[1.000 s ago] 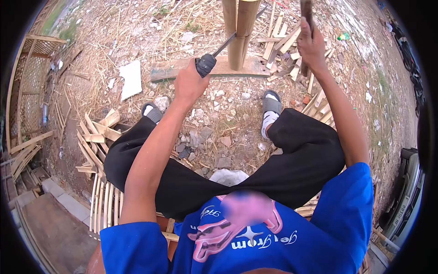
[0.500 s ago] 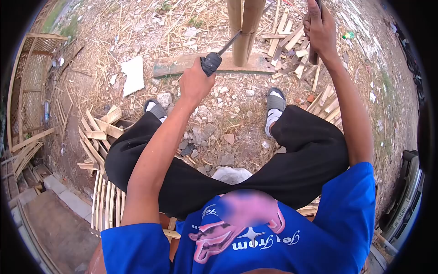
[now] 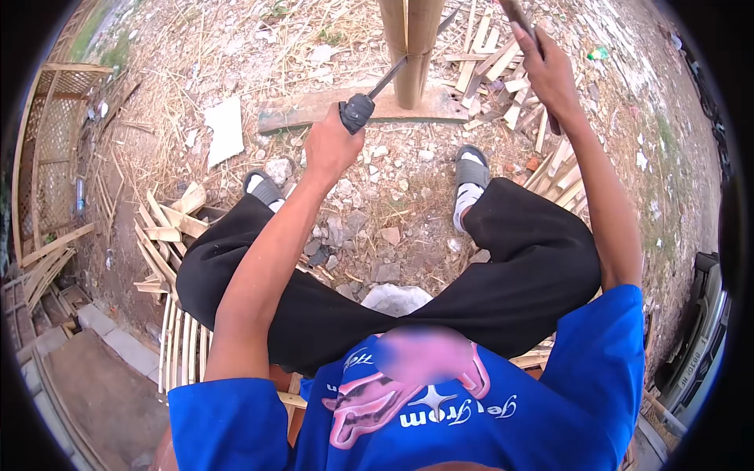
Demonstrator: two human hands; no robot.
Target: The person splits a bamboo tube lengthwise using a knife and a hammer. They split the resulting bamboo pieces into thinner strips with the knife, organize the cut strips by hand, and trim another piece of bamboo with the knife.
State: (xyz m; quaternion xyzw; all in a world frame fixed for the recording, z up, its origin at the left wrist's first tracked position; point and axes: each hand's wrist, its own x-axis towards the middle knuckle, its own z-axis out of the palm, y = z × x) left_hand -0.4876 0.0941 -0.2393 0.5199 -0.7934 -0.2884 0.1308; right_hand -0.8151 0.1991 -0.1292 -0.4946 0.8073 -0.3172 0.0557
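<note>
While the left hand point(image 3: 334, 147) was closed round the handle of a knife point(image 3: 358, 113), its blade lodged in an upright bamboo pole point(image 3: 410, 82) on a plank point(image 3: 314, 117), the right hand point(image 3: 552, 81) gripped a raised dark stick point(image 3: 520, 16).

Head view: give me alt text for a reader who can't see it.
Left hand grips a knife set in split, upright bamboo on a plank; right hand holds a stick off to the right. Wood strips lie on littered ground.
</note>
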